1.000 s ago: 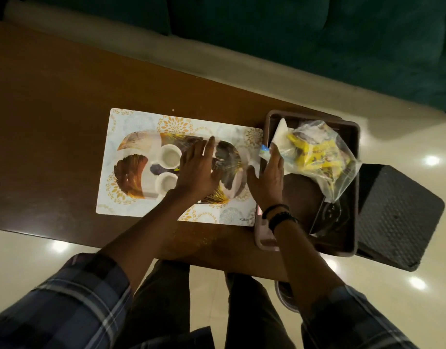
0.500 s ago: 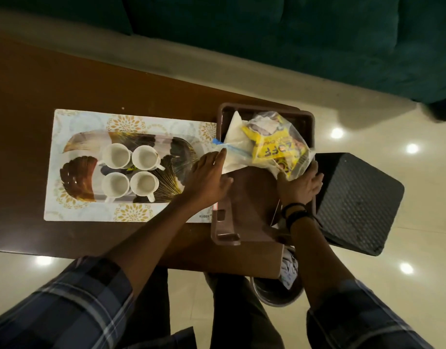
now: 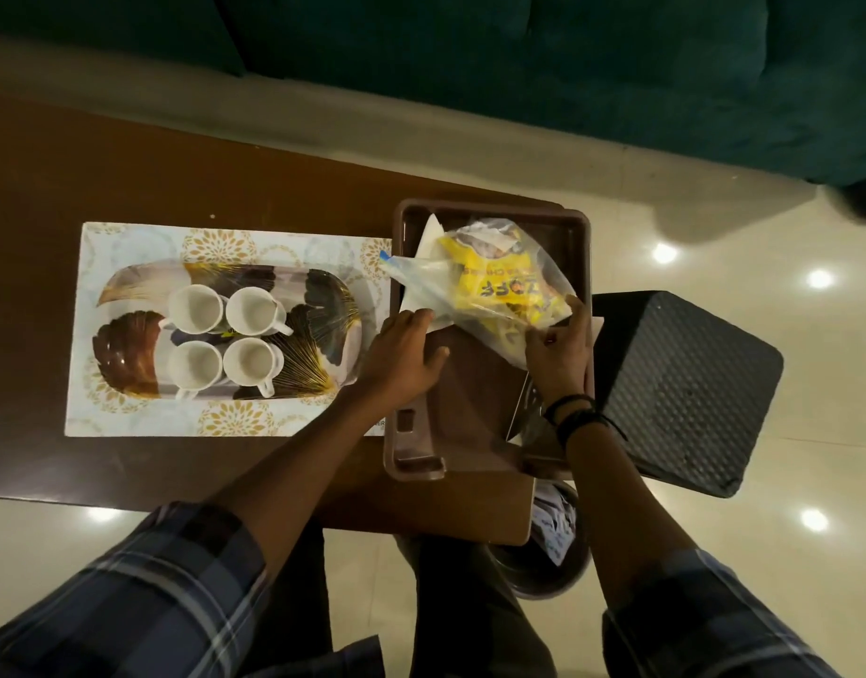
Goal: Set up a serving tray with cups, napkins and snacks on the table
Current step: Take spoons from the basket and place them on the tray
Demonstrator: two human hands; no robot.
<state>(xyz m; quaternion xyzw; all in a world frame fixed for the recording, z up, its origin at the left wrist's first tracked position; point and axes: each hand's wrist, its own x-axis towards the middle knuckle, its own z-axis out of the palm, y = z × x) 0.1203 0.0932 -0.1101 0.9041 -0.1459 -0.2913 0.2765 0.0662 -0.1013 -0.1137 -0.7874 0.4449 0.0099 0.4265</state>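
Observation:
A clear zip bag of yellow snack packets lies tilted in a brown plastic basin at the table's right end, with a white napkin under it. My right hand grips the bag's lower right side, thumb on the plastic. My left hand lies palm down over the basin's left rim, its straight fingers touching the bag's lower left edge. The patterned oval serving tray sits to the left on a floral placemat and carries several white cups.
The brown table ends just right of the basin. A black textured stool stands on the floor against the basin's right side. A small waste bin with paper sits below the table corner. A green sofa lies beyond.
My left hand left the serving tray and moved right to the bag's edge. My right hand shifted from the bag's left end to its right side, and the bag sank lower into the basin.

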